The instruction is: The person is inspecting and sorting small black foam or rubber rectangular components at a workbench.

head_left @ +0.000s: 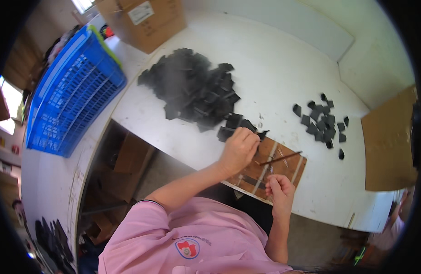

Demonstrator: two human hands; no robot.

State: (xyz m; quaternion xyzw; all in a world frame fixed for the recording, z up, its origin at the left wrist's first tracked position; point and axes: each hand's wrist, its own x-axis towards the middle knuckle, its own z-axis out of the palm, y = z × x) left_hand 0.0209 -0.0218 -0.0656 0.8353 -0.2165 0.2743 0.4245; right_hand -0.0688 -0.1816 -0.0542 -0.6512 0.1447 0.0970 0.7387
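My left hand (240, 148) is closed at the near edge of a large heap of black flat pieces (192, 86). Its fingers pinch one black piece (264, 134), whose corner sticks out to their right. Under and between my hands lies a brown wooden board (298, 176) with pale strips across it. A dark thin stick (281, 158) rests slantwise over the board. At the board's near edge my right hand (281, 189) is closed in a pinch. Something small and shiny (271, 170) shows at its fingertips, too small to name.
A smaller scatter of black pieces (322, 121) lies to the right on the white table (265, 59). An open cardboard box (388, 141) stands at the right edge. At the back left are a closed carton (151, 23) and a blue plastic basket (73, 91).
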